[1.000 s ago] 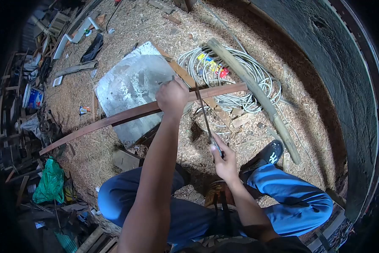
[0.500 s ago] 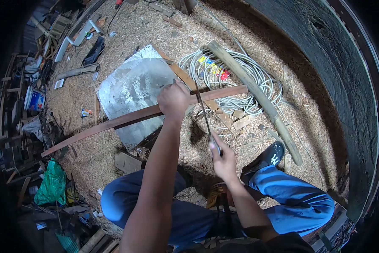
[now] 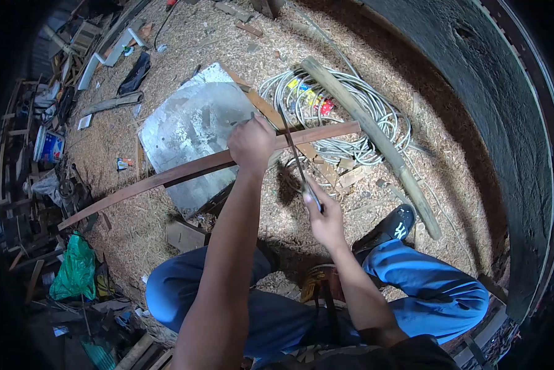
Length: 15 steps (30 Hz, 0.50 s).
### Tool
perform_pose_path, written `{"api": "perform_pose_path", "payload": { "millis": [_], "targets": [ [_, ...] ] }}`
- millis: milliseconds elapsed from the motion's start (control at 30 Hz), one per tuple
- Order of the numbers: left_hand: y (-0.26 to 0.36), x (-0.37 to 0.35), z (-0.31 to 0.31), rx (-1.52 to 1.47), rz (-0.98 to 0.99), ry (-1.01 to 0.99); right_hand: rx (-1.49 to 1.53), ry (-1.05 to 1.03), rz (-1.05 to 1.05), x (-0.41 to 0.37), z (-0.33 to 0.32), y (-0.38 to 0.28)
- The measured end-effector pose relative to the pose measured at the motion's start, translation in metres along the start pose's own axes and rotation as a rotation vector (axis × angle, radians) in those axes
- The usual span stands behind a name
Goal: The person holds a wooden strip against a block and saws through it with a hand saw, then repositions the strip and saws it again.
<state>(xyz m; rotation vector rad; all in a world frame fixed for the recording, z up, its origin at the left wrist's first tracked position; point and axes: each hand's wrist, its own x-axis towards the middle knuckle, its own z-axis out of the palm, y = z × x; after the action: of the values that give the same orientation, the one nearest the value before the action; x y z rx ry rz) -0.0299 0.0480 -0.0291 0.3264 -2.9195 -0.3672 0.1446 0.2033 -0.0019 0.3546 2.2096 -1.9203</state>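
My left hand [image 3: 251, 143] is closed around a long reddish wooden strip [image 3: 184, 170], pressing on it near its right part. The strip runs from the lower left to the upper right, above a scuffed metal sheet [image 3: 187, 123]. In my right hand [image 3: 325, 219] is the handle of a thin saw [image 3: 295, 154]. Its narrow blade lies across the strip just right of my left hand and points up and away. A second dark piece of wood shows under the strip's middle.
Behind the strip's right end lie a coil of grey cable [image 3: 391, 117] and a thick wooden pole [image 3: 376, 139]. Wood scraps and a green plastic bag [image 3: 74, 268] are at the left. A dark curved wall [image 3: 474, 68] bounds the right side.
The saw has shifted slightly away from me along its length, and my right hand with it. My left hand stays on the strip.
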Motion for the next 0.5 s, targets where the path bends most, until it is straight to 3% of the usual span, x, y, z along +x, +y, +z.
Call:
{"api": "perform_pose_path", "payload": {
  "millis": [133, 333, 500],
  "targets": [
    [0.004, -0.001, -0.010, 0.064, -0.028, -0.051, 0.031, 0.015, -0.072, 0.014, 0.009, -0.002],
    [0.001, -0.001, -0.004, -0.012, -0.027, -0.014, 0.029, -0.013, -0.010, -0.046, -0.006, 0.019],
    [0.004, 0.000, -0.009, 0.024, -0.025, -0.033, 0.046, 0.012, -0.008, 0.010, 0.008, 0.000]
  ]
}}
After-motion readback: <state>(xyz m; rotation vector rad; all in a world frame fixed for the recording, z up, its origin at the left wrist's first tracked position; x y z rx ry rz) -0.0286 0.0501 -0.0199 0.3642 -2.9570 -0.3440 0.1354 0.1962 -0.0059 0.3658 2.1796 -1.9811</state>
